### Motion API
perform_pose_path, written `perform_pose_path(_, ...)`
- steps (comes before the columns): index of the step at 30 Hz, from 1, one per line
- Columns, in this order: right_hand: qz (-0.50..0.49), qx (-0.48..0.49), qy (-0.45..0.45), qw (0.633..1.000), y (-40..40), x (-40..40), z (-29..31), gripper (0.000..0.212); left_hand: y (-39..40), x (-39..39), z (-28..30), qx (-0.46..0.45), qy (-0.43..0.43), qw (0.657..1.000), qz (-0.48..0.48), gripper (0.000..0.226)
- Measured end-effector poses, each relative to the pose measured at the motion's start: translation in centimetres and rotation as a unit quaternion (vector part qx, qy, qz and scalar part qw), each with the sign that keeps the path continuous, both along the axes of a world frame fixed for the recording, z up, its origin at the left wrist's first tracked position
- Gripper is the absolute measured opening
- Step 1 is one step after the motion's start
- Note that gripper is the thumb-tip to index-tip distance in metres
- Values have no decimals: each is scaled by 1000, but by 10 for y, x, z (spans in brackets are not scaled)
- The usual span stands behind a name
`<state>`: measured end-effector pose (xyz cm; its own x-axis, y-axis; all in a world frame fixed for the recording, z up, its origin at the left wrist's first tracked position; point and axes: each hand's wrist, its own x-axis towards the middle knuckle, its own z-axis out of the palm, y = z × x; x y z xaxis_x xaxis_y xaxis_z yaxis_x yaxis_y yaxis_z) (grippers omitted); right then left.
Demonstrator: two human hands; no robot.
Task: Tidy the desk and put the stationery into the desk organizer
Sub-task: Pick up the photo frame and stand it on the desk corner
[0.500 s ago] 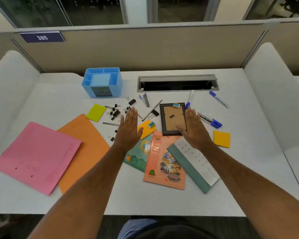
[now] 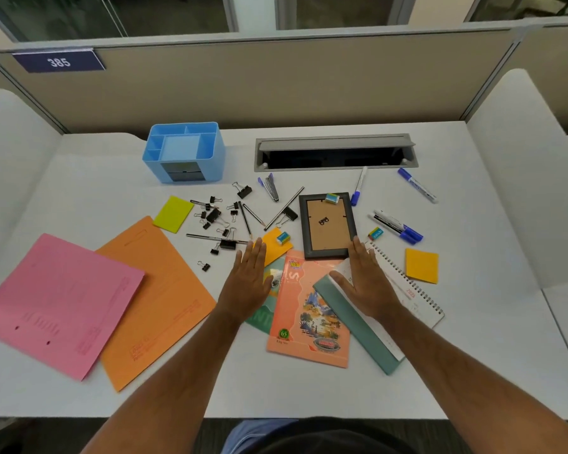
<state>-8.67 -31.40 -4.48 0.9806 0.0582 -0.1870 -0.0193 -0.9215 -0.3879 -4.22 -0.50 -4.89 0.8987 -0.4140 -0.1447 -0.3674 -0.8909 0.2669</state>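
Observation:
A blue desk organizer (image 2: 184,154) stands at the back left of the white desk (image 2: 473,371). In front of it lie several black binder clips (image 2: 214,215), pencils (image 2: 246,221), a stapler (image 2: 272,188), blue markers (image 2: 397,226), erasers (image 2: 332,198) and sticky note pads (image 2: 421,265). My left hand (image 2: 248,283) lies flat with straight fingers over a green booklet (image 2: 263,317), fingertips near an orange note pad (image 2: 274,245). My right hand (image 2: 364,280) lies flat on a spiral calendar (image 2: 417,299), fingertips at the lower edge of a black picture frame (image 2: 327,224).
A pink folder (image 2: 53,303) and an orange folder (image 2: 151,299) lie at the left. An orange notebook (image 2: 309,319) sits between my hands. A grey cable slot (image 2: 335,152) opens at the back of the desk, below a beige partition.
Both hands have drawn back toward me, off the clips and the frame, and now rest lower on the booklet and the calendar.

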Motion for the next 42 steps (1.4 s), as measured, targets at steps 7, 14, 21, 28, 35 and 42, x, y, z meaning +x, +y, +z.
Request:
perform_pose_path(7,-87,46,18,995,0,13,7,88,-47,7,19,-133,-30,990,35,68)
perform_pose_path(14,-125,82,45,988,-1,25,4,83,-96,-1,22,-204,88,967,121,72)
perform_pose_path(21,-144,155,47,976,-2,36,9,78,-115,11,18,-238,180,929,221,73)
perform_pose_path(28,-157,171,67,970,0,48,13,81,-126,34,22,-323,253,875,257,53)
perform_pose_path(35,-178,209,37,961,-1,56,13,81,-127,45,31,-418,280,802,321,47)
perform_pose_path(42,-143,226,-13,964,-5,55,26,58,-120,53,45,-444,259,791,333,39)
